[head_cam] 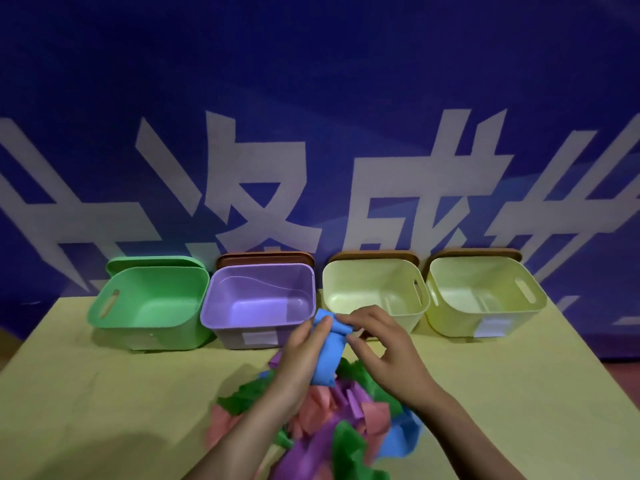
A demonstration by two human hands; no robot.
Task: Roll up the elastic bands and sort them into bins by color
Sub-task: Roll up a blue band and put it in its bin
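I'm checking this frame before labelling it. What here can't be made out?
Head view:
- Labels on the purple bin and the right-hand yellow bin: blurred, unreadable.
- Pile of bands: cut by the bottom edge and covered by both forearms, so no count.
- Blue band: its rolled end is hidden by the left hand and right hand.

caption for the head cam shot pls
Both hands roll a blue band above a pile of coloured bands, facing four empty bins.

staged demo space: printed blue banner [311,116] backdrop, bare table [104,393], row of bins [152,320].
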